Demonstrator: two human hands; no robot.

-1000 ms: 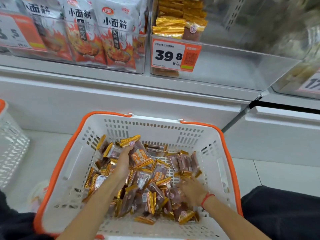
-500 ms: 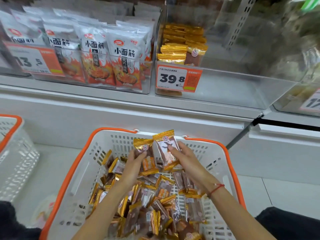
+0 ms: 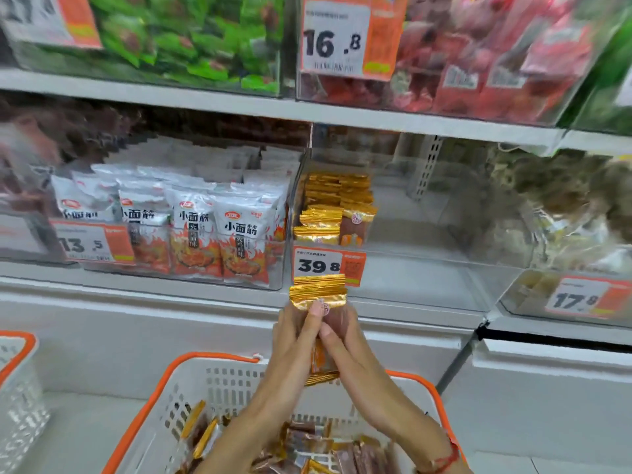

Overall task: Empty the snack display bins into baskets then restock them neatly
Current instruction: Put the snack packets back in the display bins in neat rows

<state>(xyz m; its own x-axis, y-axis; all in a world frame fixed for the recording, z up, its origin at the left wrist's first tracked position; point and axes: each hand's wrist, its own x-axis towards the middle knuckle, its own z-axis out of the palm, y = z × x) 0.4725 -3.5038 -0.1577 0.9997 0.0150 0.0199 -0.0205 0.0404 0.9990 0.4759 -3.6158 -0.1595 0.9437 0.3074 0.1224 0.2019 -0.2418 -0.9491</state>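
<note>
Both hands hold one upright stack of gold-edged snack packets between them, raised just below the orange 39.8 price tag. My left hand grips the stack's left side and my right hand grips its right side. Behind the tag stands a clear display bin with a small pile of the same packets at its left end. Below my arms is a white basket with an orange rim, and several loose packets lie in it.
To the left, a bin of white and red noodle-snack bags carries a 13.5 tag. The shelf above holds green and red packets with a 16.8 tag. A second white basket stands at the far left, and a bin tagged 17.8 sits right.
Both hands lifted packets out of the basket, brought them together into one stack and raised it towards the bin. The view tilted upward to show the higher shelves.
</note>
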